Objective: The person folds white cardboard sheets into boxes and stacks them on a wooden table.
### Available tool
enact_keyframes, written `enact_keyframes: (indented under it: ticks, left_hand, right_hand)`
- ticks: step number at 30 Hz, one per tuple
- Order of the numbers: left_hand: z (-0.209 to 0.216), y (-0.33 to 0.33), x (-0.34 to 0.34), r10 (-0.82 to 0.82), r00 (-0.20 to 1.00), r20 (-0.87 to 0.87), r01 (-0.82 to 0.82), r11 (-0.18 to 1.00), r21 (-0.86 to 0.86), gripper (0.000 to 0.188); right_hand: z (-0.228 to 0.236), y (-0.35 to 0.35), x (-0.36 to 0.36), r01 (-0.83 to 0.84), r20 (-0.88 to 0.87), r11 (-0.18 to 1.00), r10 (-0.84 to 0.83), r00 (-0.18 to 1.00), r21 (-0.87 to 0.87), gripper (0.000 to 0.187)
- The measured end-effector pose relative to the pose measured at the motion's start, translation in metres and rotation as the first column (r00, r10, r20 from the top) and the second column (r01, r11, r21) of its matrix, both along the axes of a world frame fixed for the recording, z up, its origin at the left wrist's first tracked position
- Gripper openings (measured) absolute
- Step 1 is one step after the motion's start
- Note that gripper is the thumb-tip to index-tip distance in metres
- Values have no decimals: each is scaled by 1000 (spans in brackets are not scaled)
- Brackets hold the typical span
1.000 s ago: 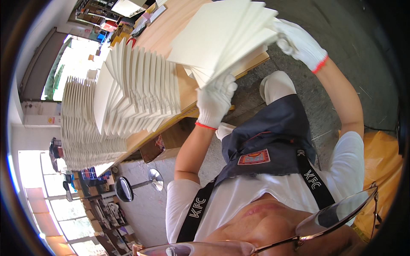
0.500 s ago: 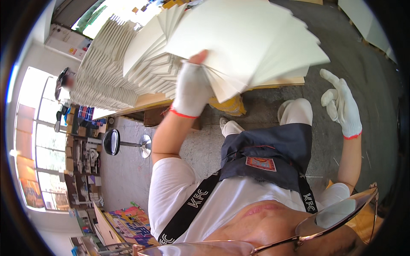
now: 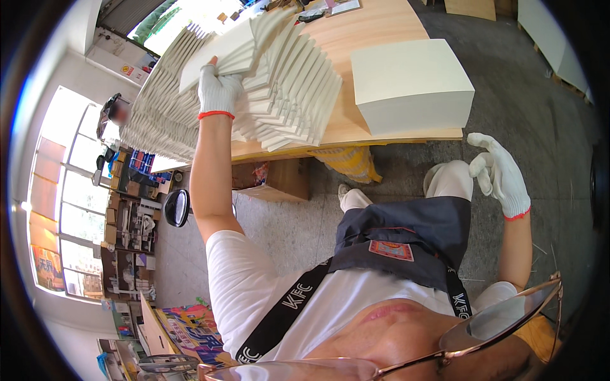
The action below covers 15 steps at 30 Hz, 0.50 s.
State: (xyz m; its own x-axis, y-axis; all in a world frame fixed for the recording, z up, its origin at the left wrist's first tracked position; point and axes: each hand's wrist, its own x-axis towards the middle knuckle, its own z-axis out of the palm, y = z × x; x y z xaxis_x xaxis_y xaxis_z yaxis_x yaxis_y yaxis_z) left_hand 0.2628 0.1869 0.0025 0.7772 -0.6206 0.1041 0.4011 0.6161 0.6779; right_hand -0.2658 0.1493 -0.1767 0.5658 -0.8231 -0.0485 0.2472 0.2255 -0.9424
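Note:
My left hand [image 3: 219, 92], in a white glove with a red cuff, grips the near edge of a bundle of white sheets [image 3: 219, 54], its thumb lying on top. The bundle rests over a staggered, fanned-out pile of white sheets [image 3: 295, 89] at the left of the table. The fingers beneath the bundle are partly hidden. My right hand [image 3: 499, 168], gloved alike, hangs beyond the table's right corner. Its fingers are loosely bent and apart, with nothing in them. Between the hands, a squared white stack of sheets [image 3: 413, 76] stands near the table's front edge.
The light wooden table [image 3: 356, 28] carries more layered sheets [image 3: 168, 105] at far left. Beneath it are a yellow bag [image 3: 349, 162] and a cardboard box [image 3: 276, 181]. A round stool [image 3: 176, 208] stands at left, near cluttered shelves [image 3: 130, 235]. White slabs [image 3: 553, 44] stand far right.
My left hand has swung left with the fanned sheets, from over the table's middle to the staggered pile. The squared stack now shows uncovered. My right hand has dropped slightly, still apart from everything.

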Motion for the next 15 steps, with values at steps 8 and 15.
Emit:
enact_keyframes:
  ticks: [8, 15]
  left_hand:
    - [-11, -1, 0, 23, 998, -63, -19, 998, 62, 28]
    - [12, 44, -34, -97, 995, -29, 100, 987, 123, 36]
  right_hand:
    - [3, -1, -2, 9, -14, 1000, -9, 1000, 21, 53]
    - [-1, -7, 8, -9, -33, 1000, 10, 999, 15, 54]
